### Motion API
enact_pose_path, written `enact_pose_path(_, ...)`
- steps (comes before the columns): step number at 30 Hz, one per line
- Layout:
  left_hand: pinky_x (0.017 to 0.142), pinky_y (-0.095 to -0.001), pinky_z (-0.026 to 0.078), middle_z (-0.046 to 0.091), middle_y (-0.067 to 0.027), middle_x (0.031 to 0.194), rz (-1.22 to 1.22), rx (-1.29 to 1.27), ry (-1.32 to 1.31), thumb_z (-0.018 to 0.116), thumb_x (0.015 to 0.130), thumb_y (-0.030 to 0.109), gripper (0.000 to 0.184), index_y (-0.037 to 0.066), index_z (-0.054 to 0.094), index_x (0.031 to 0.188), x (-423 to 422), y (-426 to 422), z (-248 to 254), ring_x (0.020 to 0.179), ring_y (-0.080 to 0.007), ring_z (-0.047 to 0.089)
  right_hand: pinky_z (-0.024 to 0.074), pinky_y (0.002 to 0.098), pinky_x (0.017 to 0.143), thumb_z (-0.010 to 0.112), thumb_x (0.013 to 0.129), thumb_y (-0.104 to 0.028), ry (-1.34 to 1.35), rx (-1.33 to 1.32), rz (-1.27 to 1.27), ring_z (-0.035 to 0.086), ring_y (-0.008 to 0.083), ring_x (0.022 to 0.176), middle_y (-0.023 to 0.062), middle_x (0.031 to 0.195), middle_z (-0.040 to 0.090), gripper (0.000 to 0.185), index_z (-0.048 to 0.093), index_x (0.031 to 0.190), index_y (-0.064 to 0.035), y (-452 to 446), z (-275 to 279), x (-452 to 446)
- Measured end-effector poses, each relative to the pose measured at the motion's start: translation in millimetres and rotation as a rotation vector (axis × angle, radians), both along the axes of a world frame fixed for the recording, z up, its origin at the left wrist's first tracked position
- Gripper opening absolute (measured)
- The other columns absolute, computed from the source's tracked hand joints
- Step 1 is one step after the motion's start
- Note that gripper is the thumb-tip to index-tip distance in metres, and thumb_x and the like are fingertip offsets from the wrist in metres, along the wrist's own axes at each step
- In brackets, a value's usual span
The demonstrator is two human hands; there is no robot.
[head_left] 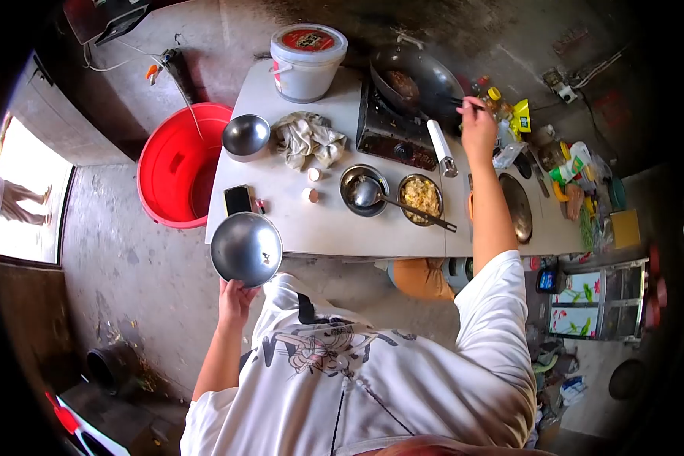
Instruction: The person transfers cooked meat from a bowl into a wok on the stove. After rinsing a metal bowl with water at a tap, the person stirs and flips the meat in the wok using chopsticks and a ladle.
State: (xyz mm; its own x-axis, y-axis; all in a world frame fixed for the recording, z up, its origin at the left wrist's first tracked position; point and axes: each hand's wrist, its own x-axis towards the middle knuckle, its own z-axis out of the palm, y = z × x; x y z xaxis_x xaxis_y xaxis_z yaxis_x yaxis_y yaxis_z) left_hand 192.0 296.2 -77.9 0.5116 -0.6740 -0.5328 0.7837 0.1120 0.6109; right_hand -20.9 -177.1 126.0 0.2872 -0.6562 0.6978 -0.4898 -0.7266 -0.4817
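Observation:
My left hand [238, 299] grips the lower rim of a metal bowl [243, 247], tilted at the table's front left edge with a few small dark bits inside. My right hand [476, 125] is raised at the right of a dark wok [437, 87], closed around thin dark sticks or a handle that points toward the wok. Some brown food [403, 85] lies in the wok, which sits on a black stove [391, 135]. Nearer to me are a bowl with a ladle [367, 192] in it and a bowl of yellowish food [420, 196].
A white bucket [306, 76], a crumpled cloth [310, 140], another metal bowl [246, 137], eggshells [310, 195] and a phone [238, 199] are on the table [327, 235]. Left of it stands a red tub [152, 163]. Bottles and bags [577, 163] crowd the right.

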Motion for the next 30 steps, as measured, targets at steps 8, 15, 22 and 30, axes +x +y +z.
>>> enact_pose_path(8, 0.068, -0.0331, 0.051, 0.054, -0.0040, 0.101, -0.078, -0.162, 0.036, 0.042, 0.084, 0.008, 0.032, 0.015, 0.039, 0.116, 143, 15, -2, 0.089, -0.0185, 0.056, 0.0524, 0.0341, 0.073, 0.056, 0.080, -0.005, -1.232, 0.502, -0.203, 0.062, 0.0270, 0.077, 0.0167, 0.090, 0.057, 0.023, 0.046, 0.097, 0.0079, 12, -18, 10)
enact_pose_path(15, 0.062, -0.0324, 0.051, 0.049, -0.0075, 0.108, -0.252, -0.042, -0.170, 0.044, 0.075, 0.012, 0.050, 0.014, 0.030, 0.123, 294, 47, 46, 0.088, -0.0197, 0.057, 0.0462, 0.0247, 0.054, 0.059, 0.081, -0.021, -1.715, 0.598, 0.117, 0.048, 0.0120, 0.051, 0.0016, 0.055, 0.047, 0.016, 0.053, 0.079, -0.0066, 79, -32, 89)
enact_pose_path(22, 0.059, -0.0280, 0.044, 0.049, -0.0037, 0.101, -0.202, -0.005, -0.151, 0.047, 0.076, 0.023, 0.047, 0.017, 0.031, 0.120, 375, 42, 34, 0.078, -0.0148, 0.053, 0.0427, 0.0256, 0.056, 0.039, 0.092, -0.035, -1.450, 0.659, -0.049, 0.051, 0.0142, 0.059, 0.0020, 0.070, 0.052, 0.030, 0.052, 0.087, -0.0088, 140, -31, 269)
enact_pose_path(30, 0.077, -0.0364, 0.044, 0.040, -0.0058, 0.121, -0.057, 0.040, -0.125, 0.051, 0.080, 0.043, 0.054, 0.020, 0.025, 0.122, 462, 14, 4, 0.099, -0.0209, 0.052, 0.0394, 0.0243, 0.050, 0.040, 0.092, -0.030, -0.540, 0.756, 0.506, 0.047, 0.0109, 0.055, -0.0011, 0.063, 0.045, 0.025, 0.046, 0.083, -0.0068, 193, -81, 501)
